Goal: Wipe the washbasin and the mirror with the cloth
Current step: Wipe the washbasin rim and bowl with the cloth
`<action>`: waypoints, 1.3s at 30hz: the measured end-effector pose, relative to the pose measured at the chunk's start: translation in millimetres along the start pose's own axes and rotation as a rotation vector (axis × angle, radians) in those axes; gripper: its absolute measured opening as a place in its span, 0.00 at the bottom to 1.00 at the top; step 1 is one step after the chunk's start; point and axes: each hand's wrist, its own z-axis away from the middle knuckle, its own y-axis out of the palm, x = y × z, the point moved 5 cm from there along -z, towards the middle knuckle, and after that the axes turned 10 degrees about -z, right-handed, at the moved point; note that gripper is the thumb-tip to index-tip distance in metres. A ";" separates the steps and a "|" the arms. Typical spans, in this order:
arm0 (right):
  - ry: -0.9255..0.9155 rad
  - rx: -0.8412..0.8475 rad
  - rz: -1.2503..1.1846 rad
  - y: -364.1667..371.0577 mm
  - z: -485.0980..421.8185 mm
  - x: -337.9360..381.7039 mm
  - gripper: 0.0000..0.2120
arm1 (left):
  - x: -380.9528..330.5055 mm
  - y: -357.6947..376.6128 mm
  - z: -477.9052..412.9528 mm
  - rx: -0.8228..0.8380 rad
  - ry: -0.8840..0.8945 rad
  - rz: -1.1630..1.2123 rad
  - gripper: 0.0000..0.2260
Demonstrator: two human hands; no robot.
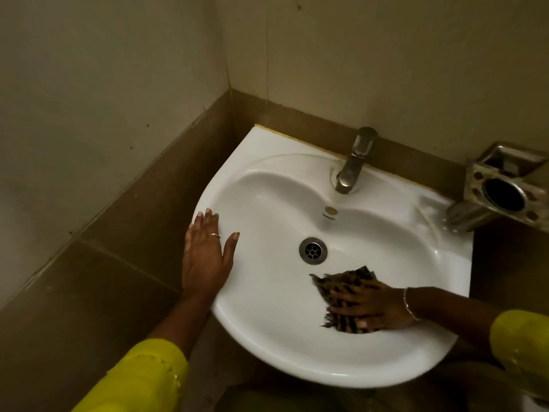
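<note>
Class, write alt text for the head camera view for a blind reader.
A right hand presses a striped cloth against the front of a white washbasin bowl, near the drain, while the left hand rests on its rim.

left hand (205, 254) and right hand (375, 308) lie flat, palms down.

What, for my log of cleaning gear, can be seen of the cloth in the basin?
The cloth is a dark rag striped in tan and black, soft woven fabric by its look, with frayed edges. It lies spread on the near right slope inside the white washbasin, close to the drain but apart from it. The right hand presses it with straight spread fingers, hiding its near part. Wet or dry cannot be told.
</note>
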 end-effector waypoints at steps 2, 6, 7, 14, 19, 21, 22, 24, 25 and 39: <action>0.100 -0.116 0.134 -12.1 9.2 -24.1 0.27 | -0.5 0.1 0.0 -0.005 0.000 -0.003 0.30; 0.304 -0.071 0.287 -25.7 5.2 -56.2 0.27 | -0.8 0.1 -0.4 -0.008 0.002 -0.013 0.30; 0.299 -0.102 0.365 -31.7 -4.0 -58.9 0.28 | -0.9 0.2 -0.4 -0.009 0.002 -0.016 0.30; 0.413 -0.293 0.286 -33.2 -39.1 -62.7 0.25 | 0.8 0.3 -0.5 -0.003 -0.003 0.006 0.29; 0.411 -0.397 0.098 5.2 -41.5 -46.9 0.28 | 0.7 -0.6 1.1 -0.007 -0.004 0.016 0.34; 0.401 -0.292 0.040 6.8 -38.6 -25.4 0.34 | 1.1 -0.1 0.9 -0.003 -0.008 0.027 0.35; 0.296 -0.295 -0.014 11.7 -43.3 -15.3 0.43 | 1.3 0.4 0.8 0.001 -0.010 0.027 0.36; 0.155 -0.172 -0.341 14.7 -51.3 10.4 0.59 | 1.7 0.9 1.0 0.004 -0.010 0.023 0.36; 0.073 -0.153 -0.488 9.4 -57.9 27.0 0.56 | 1.9 0.9 0.9 0.003 -0.009 0.021 0.36; -0.003 -0.538 -0.057 -83.8 -158.3 13.2 0.26 | 0.0 -1.1 1.8 0.012 -0.017 0.001 0.38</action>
